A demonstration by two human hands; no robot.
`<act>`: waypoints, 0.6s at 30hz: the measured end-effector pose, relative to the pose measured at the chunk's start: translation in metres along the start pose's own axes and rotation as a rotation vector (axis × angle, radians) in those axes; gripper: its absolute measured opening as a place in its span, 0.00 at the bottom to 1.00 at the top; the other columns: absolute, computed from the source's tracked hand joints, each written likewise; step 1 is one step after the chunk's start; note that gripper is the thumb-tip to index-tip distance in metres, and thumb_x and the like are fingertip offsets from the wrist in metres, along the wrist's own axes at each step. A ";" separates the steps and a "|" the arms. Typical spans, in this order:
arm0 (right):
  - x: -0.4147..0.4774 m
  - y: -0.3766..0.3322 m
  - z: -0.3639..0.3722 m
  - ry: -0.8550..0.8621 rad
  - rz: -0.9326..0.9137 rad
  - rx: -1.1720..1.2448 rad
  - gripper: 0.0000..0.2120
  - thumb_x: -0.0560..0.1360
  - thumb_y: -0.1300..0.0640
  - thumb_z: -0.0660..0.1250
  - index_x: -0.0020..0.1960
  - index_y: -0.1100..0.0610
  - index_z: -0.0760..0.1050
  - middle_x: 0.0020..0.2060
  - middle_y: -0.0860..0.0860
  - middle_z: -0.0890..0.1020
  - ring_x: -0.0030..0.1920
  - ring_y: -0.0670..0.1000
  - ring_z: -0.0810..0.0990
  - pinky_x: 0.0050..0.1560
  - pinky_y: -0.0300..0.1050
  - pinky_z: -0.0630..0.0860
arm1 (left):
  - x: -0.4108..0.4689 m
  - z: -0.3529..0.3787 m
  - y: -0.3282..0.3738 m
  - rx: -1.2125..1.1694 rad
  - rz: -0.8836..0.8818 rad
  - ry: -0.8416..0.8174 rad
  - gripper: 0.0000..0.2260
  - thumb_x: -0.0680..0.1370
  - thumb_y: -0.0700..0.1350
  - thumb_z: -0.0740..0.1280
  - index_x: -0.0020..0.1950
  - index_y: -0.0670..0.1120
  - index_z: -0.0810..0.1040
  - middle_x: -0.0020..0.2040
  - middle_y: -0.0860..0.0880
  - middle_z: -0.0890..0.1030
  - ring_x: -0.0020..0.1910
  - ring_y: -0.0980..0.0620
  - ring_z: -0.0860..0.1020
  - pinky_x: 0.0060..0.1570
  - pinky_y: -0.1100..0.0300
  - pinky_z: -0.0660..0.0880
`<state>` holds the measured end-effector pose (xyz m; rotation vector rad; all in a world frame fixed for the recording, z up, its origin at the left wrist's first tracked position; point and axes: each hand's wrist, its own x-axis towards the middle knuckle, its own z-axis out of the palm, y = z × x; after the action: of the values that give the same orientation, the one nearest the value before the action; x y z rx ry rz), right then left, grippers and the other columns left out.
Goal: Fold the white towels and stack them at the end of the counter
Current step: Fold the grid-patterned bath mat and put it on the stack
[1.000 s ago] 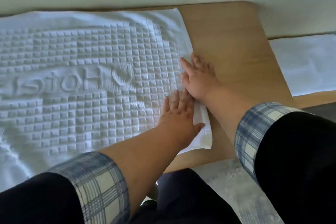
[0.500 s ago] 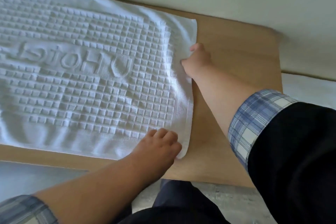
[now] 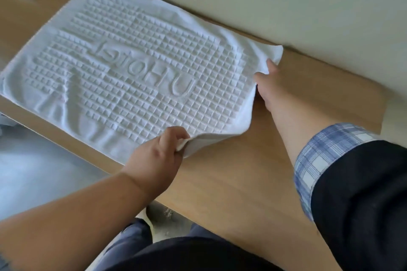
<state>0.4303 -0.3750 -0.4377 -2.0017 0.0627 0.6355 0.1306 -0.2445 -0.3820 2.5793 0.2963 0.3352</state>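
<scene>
On the counter (image 3: 242, 171), the towel (image 3: 132, 77) lay spread, its right edge newly lifted. The left hand (image 3: 158, 156) had pinched the near corner and the right hand (image 3: 273, 88) the far corner. Judgement: the first fold was starting.

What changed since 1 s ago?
The hands moved apart from pressing flat mid-edge to the corners of the towel: left hand grips the near one, right hand the far one, lifting that edge off the counter. The rest of the towel stays flat.
</scene>
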 end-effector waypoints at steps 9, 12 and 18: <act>-0.001 -0.068 0.047 0.006 -0.306 -0.205 0.37 0.74 0.57 0.59 0.81 0.48 0.52 0.79 0.49 0.59 0.71 0.55 0.70 0.68 0.52 0.71 | 0.015 -0.044 -0.037 0.231 -0.029 -0.088 0.22 0.70 0.33 0.64 0.54 0.57 0.69 0.59 0.61 0.71 0.38 0.53 0.75 0.35 0.71 0.63; -0.006 -0.090 0.072 0.011 -0.385 -0.266 0.36 0.76 0.57 0.59 0.81 0.50 0.50 0.80 0.49 0.55 0.75 0.54 0.64 0.72 0.46 0.64 | 0.024 -0.061 -0.044 0.170 -0.212 -0.058 0.17 0.76 0.37 0.60 0.49 0.62 0.73 0.59 0.71 0.64 0.49 0.55 0.74 0.43 0.69 0.65; -0.012 -0.134 0.131 0.062 -0.474 -0.227 0.36 0.77 0.57 0.59 0.82 0.50 0.47 0.81 0.48 0.50 0.78 0.49 0.57 0.60 0.31 0.53 | 0.019 -0.101 -0.081 0.130 -0.410 0.173 0.20 0.80 0.38 0.56 0.60 0.62 0.75 0.60 0.64 0.69 0.50 0.62 0.71 0.46 0.67 0.68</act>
<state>0.4074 -0.2009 -0.3720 -2.1478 -0.4533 0.2831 0.1077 -0.1247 -0.3365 2.5354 0.9191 0.3968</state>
